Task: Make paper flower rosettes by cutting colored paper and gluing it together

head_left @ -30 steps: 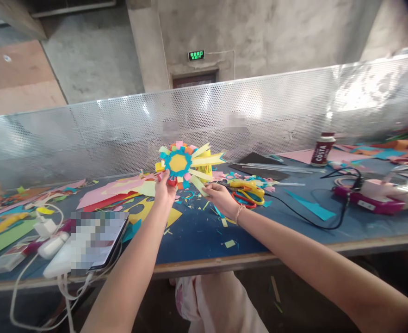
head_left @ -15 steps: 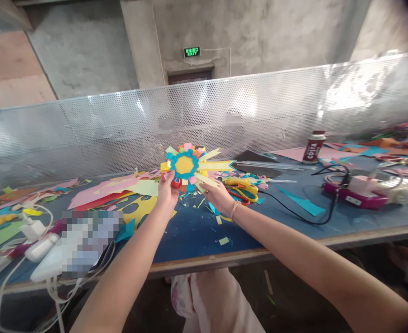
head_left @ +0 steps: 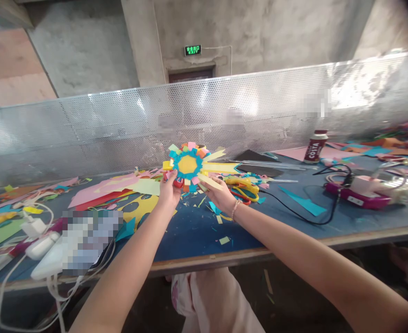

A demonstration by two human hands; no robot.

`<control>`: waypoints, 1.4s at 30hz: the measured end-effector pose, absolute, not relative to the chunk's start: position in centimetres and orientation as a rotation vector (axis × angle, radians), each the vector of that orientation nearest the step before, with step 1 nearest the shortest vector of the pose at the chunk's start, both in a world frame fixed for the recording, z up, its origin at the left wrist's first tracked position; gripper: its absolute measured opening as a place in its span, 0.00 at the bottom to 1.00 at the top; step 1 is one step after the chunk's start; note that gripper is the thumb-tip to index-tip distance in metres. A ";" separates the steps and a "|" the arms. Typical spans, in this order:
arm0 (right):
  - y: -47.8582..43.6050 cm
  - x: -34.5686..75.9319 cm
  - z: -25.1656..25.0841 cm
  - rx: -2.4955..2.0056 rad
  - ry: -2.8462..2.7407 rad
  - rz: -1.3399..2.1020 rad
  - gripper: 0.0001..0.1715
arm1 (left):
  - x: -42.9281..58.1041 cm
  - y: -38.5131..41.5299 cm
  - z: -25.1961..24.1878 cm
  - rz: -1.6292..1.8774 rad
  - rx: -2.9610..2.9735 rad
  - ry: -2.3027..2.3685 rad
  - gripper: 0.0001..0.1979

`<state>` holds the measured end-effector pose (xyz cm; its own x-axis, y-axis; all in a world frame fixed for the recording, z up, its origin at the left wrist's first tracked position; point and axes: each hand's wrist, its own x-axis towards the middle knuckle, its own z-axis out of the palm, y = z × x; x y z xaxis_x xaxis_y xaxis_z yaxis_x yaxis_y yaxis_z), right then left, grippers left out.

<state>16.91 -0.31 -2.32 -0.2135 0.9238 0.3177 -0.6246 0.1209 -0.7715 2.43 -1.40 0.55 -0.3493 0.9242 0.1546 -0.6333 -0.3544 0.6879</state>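
A paper rosette (head_left: 188, 165) is held up above the table, with a yellow centre, a blue ring and multicoloured tabs round its edge. Pale yellow paper strips stick out from its right side. My left hand (head_left: 170, 188) grips the lower left edge, thumb in front. At the lower right, my right hand (head_left: 220, 192) is closed on the rosette by its lowest strip; some fingers are hidden behind the paper. Just beyond my right hand lie yellow-handled scissors or a similar yellow tool (head_left: 246, 187), partly covered, among paper scraps.
Pink paper sheets (head_left: 96, 192) and a yellow sheet with holes (head_left: 138, 212) lie to the left. A white device with cables (head_left: 47, 266) sits at the front left. On the right stand a Costa bottle (head_left: 315, 147) and a purple power strip (head_left: 358, 196). A perforated metal screen (head_left: 120, 125) backs the table.
The rosette has shifted very slightly to the right in the picture, together with both hands. The grip of each hand looks the same.
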 end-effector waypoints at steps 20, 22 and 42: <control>-1.3 16.8 -1.7 -0.355 -0.992 1.563 0.20 | 3.0 -1.6 0.4 1.888 0.722 0.623 0.12; -1.3 16.9 -1.7 -0.353 -0.988 1.595 0.22 | 2.9 -1.6 0.4 1.889 0.737 0.610 0.13; -0.6 17.5 -2.3 -0.220 -1.028 1.680 0.10 | 3.0 -1.5 0.2 1.912 0.705 0.496 0.17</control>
